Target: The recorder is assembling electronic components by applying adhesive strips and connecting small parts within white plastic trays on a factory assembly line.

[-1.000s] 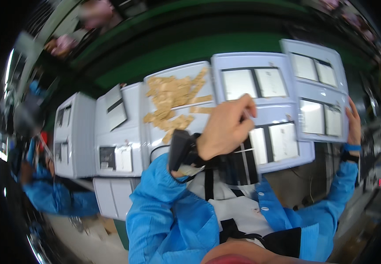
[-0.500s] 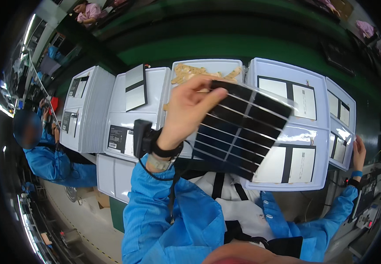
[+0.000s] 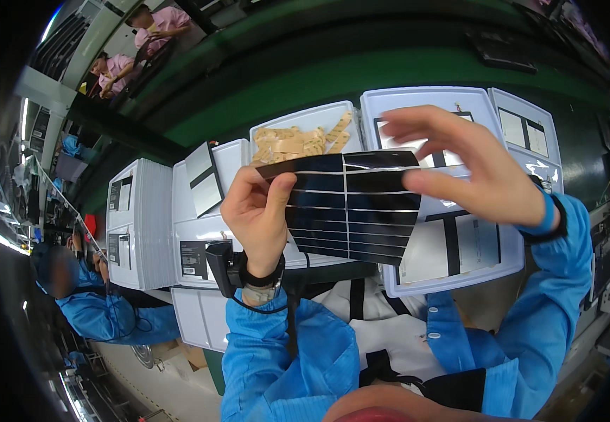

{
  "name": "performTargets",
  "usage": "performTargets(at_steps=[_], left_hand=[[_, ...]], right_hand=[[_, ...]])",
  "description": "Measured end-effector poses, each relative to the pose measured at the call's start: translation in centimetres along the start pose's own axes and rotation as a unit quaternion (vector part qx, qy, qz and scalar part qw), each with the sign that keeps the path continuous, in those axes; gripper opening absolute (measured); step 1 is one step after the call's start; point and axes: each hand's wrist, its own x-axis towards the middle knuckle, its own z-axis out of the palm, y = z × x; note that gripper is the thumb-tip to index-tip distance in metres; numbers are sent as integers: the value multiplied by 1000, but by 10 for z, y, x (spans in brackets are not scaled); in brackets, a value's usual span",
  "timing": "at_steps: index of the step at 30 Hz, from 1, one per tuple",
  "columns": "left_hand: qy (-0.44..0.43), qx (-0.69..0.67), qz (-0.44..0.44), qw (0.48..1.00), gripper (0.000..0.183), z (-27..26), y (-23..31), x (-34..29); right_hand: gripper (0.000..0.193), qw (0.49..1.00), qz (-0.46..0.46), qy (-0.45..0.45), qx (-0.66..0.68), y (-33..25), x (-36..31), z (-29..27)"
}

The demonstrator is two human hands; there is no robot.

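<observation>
My left hand [image 3: 257, 214] pinches the upper left corner of a glossy black sheet [image 3: 351, 218] crossed by pale lines and one pale centre stripe. The sheet hangs over the trays and bends slightly. At its upper right edge, my right hand [image 3: 470, 165] is open with fingers spread. Its thumb tip overlaps the sheet's edge; whether it touches I cannot tell. Behind the hands, a white tray [image 3: 512, 271] holds flat silver battery packs [image 3: 479, 243] with black bands. Tan strips [image 3: 301, 143], some dotted, lie heaped in another white tray [image 3: 254, 133].
A tall stack of white trays [image 3: 154, 225] stands at the left, beside a tray with a tilted silver pack [image 3: 203, 179]. Another tray [image 3: 545, 119] lies at the far right. A co-worker in blue [image 3: 97, 309] sits at the left; people in pink [image 3: 161, 28] work beyond the green bench.
My right hand has come from the far right tray to the sheet's upper right edge. The left hand has shifted left and lower with the sheet, which now hangs straighter. The view has turned somewhat.
</observation>
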Motion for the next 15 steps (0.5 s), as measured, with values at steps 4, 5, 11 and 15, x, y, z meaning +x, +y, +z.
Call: performTargets(at_steps=[4,5,11,15], left_hand=[[13,30,-56,998,23,-16,11,-8],[17,30,-57,998,23,-20,21,-10],[-177,438,193,860,38,-57,43,16],[-240,359,37,901,27,-20,48,14]], right_hand=[[45,993,36,-7,116,15,33,27],[42,999,-5,24,29,10,37,33],[42,991,-103,42,-73,13,49,65],[45,994,-89,-13,-64,18,51,71]])
